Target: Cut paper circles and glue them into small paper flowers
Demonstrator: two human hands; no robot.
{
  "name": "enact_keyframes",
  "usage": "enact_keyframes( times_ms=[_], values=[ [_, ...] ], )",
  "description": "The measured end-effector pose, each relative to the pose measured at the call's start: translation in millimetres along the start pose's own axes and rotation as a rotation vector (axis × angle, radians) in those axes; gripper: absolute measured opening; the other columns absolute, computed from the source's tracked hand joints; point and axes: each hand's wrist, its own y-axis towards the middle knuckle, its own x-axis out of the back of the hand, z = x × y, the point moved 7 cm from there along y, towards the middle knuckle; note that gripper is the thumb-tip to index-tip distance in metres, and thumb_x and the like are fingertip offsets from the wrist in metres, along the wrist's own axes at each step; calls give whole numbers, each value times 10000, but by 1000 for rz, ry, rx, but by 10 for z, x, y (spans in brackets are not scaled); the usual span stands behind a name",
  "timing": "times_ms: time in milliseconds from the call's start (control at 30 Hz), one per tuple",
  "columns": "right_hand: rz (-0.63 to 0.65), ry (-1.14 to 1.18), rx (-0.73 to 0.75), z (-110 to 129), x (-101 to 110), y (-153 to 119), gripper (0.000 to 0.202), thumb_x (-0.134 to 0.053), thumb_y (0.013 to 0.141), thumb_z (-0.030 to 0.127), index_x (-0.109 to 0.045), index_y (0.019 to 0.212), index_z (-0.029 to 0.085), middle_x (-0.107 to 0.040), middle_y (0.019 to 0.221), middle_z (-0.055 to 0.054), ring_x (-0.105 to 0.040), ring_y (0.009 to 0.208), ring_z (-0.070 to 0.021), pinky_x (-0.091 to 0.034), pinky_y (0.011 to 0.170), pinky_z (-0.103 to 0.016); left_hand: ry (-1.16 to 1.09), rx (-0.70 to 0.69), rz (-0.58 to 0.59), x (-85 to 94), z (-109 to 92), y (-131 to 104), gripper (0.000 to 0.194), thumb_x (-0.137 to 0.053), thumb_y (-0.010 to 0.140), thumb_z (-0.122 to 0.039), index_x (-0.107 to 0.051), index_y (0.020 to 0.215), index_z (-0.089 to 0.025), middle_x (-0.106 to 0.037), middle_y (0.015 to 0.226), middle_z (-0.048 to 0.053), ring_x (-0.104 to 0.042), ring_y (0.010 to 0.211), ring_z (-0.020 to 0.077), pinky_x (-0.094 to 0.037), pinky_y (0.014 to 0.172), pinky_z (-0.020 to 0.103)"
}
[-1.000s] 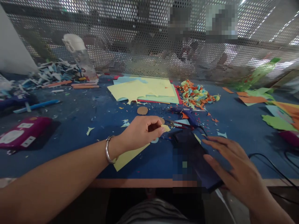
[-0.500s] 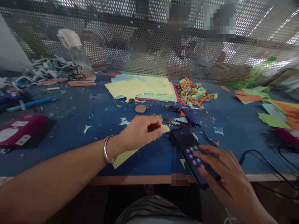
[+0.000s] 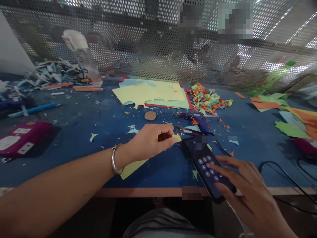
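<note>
My left hand (image 3: 151, 141), with a silver bangle (image 3: 114, 158) on the wrist, pinches a small yellow paper piece (image 3: 177, 138) between thumb and index finger. Over a black smartphone (image 3: 205, 165) at the table's front edge is my right hand (image 3: 244, 180), fingers spread, one fingertip at the lit number keypad. Its palm grips nothing. Behind the left hand lie scissors (image 3: 187, 130) and a dark blue glue gun (image 3: 201, 123). A round brown cardboard disc (image 3: 150, 115) rests farther back. Partly under my left wrist is a yellow paper sheet (image 3: 133, 168).
Stacked coloured paper (image 3: 148, 92) lies at the back, beside a pile of curled paper pieces (image 3: 208, 97). A clear bottle (image 3: 86, 59) stands back left. A magenta box (image 3: 24, 137) sits left, black cables (image 3: 279, 168) right. A perforated metal screen (image 3: 148, 62) borders the table.
My right hand has shifted slightly right over the phone, its fingers still at the keypad. My left hand keeps its pinch on the paper. The view has moved a little.
</note>
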Motion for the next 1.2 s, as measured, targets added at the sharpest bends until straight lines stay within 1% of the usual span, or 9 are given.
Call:
enact_keyframes(
  times_ms=[133,267,367,467,600,800,933,1033,1200],
  values=[
    [0,2,1,-16,-2,-34,331,-587,928,295,-599,1258,275,-525,1339,-98,-508,1192,-304,-442,942,-474,-28,5,8,-23,7,4,220,-575,919,-336,-629,788,-167,-669,655,6,-583,549,92,-442,523,204],
    [-74,-13,21,-19,86,-61,294,-564,938,235,-598,1229,260,-550,1277,-103,-535,1146,-285,-421,945,-473,-42,0,13,-22,9,3,203,-566,925,-314,-631,800,-168,-674,670,11,-598,566,92,-454,533,199],
    [-65,-12,22,-38,94,-93,264,-575,934,236,-606,1195,256,-565,1246,-101,-541,1132,-286,-420,939,-473,-28,7,5,-12,19,2,181,-576,914,-296,-629,795,-170,-667,656,4,-607,570,95,-464,541,200],
    [-60,-3,12,-44,93,-107,271,-575,936,247,-604,1205,259,-564,1255,-97,-535,1138,-285,-430,923,-458,-34,11,6,-25,33,5,177,-576,913,-286,-617,787,-169,-670,654,8,-624,581,100,-478,552,204],
    [-70,-3,20,0,87,-20,313,-575,937,251,-594,1248,265,-552,1280,-103,-532,1158,-287,-432,948,-464,-47,5,10,-46,42,6,182,-572,919,-281,-616,781,-170,-672,660,10,-630,586,99,-491,566,207],
    [4,-5,33,35,-27,140,357,-585,932,306,-604,1288,275,-557,1318,-103,-541,1169,-303,-379,1040,-555,-40,0,10,-16,34,2,184,-565,925,-288,-627,797,-171,-675,668,12,-630,590,97,-491,564,201],
    [-64,32,42,24,28,93,311,-600,912,262,-640,1220,248,-572,1299,-109,-565,1140,-296,-442,970,-495,-33,-19,4,-12,35,3,196,-565,926,-309,-622,795,-174,-674,656,7,-623,578,98,-483,552,201],
    [-59,32,42,18,39,37,287,-612,904,243,-640,1190,249,-577,1281,-100,-562,1139,-292,-449,950,-472,-22,-9,7,-26,49,2,194,-565,922,-298,-615,779,-176,-670,654,3,-624,583,99,-484,560,202],
    [-74,39,54,32,63,-46,301,-603,906,205,-612,1203,247,-556,1280,-99,-543,1133,-277,-454,916,-439,-17,-17,3,-23,28,-1,211,-560,927,-303,-614,766,-177,-660,655,2,-614,596,101,-485,581,209]
  ],
)
